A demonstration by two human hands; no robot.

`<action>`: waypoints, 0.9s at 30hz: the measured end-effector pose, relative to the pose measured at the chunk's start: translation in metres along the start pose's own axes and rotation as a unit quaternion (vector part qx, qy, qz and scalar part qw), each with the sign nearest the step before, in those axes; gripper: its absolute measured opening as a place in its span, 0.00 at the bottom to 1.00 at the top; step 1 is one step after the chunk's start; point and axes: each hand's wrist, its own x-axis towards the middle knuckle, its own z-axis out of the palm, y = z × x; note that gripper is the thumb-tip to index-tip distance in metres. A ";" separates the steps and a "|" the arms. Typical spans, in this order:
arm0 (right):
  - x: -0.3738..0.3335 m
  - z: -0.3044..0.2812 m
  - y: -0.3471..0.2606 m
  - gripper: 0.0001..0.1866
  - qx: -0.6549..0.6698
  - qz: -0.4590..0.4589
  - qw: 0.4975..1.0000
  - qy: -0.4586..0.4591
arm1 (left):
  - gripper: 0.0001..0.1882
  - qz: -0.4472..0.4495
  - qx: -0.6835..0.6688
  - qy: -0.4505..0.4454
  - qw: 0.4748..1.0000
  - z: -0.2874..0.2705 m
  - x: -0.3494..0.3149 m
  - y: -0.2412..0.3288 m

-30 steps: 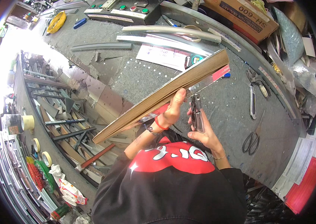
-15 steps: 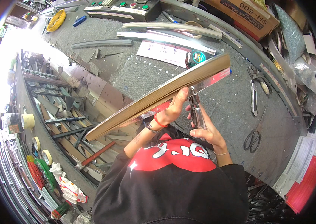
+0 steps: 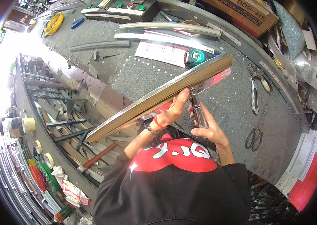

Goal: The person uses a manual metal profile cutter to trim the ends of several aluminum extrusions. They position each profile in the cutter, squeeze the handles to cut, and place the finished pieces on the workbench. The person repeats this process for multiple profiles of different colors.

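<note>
The left hand (image 3: 172, 112) is pinching a layered brown bundle (image 3: 158, 98), its thumb pressing the near edge. The right hand (image 3: 213, 132) is curling its fingers around a metal hand tool (image 3: 199, 114), whose head is now sitting level with the left thumb tip; a second ago it was lying lower. The bundle, sloping past the left fingers on both sides, is showing more of its silvery face, and its layers are lying closer together than in their earlier loose fan. Beyond the fingers, the tape measure (image 3: 196, 57) is now showing more of its round teal face, formerly more covered by the bundle.

The bundle's edge is looking matt and finely lined, while the tool is gleaming. A red-and-clear strip (image 3: 221, 77) is sticking out under the bundle, above the right fingers. Farther right of them, a slim cutter knife (image 3: 254, 98) and black-handled scissors (image 3: 254, 138) are resting on the rough, grey, carpet-like tabletop (image 3: 229, 112). Beyond the left fingers, a glossy white bar (image 3: 158, 39) is lying across white paper (image 3: 156, 53).
</note>
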 end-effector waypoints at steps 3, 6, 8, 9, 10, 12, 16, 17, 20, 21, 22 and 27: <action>0.001 -0.001 0.001 0.53 0.004 0.000 1.000 -0.001 | 0.16 0.017 0.011 0.015 1.000 0.000 0.001 -0.004; 0.000 0.002 0.005 0.48 -0.018 -0.017 0.999 0.039 | 0.15 0.031 -0.005 0.005 0.999 0.001 0.001 -0.005; 0.001 0.001 0.009 0.45 -0.022 -0.030 0.998 0.050 | 0.16 0.021 -0.007 0.007 1.000 0.001 0.000 -0.004; 0.001 0.000 0.010 0.44 -0.025 -0.037 0.997 0.055 | 0.16 0.027 -0.020 0.018 0.999 0.002 0.000 -0.004; 0.002 -0.002 0.012 0.43 -0.024 -0.020 0.998 0.048 | 0.16 0.021 -0.003 0.015 1.000 0.002 0.000 -0.004; 0.003 -0.007 0.014 0.43 -0.026 0.026 0.998 0.041 | 0.17 0.029 0.008 0.028 0.999 0.002 -0.001 -0.003; 0.013 -0.008 0.024 0.33 -0.041 -0.002 0.998 0.049 | 0.18 0.065 0.156 0.001 0.986 0.002 0.003 -0.007; 0.016 -0.007 0.028 0.30 -0.022 -0.005 0.998 0.051 | 0.18 0.174 0.217 0.026 0.960 0.003 0.006 -0.009; 0.025 -0.003 0.037 0.24 -0.019 -0.009 0.999 0.047 | 0.16 0.064 0.130 0.026 0.989 0.005 0.008 -0.013; 0.027 -0.003 0.040 0.23 -0.031 -0.004 0.999 0.042 | 0.15 0.041 0.182 0.031 0.982 0.006 0.009 -0.014; 0.030 -0.005 0.041 0.21 -0.052 -0.030 0.997 0.046 | 0.15 0.029 0.188 0.062 0.980 0.008 0.010 -0.014; 0.036 -0.006 0.046 0.17 -0.121 -0.106 0.985 0.069 | 0.15 0.065 0.035 0.104 0.992 0.012 0.010 -0.016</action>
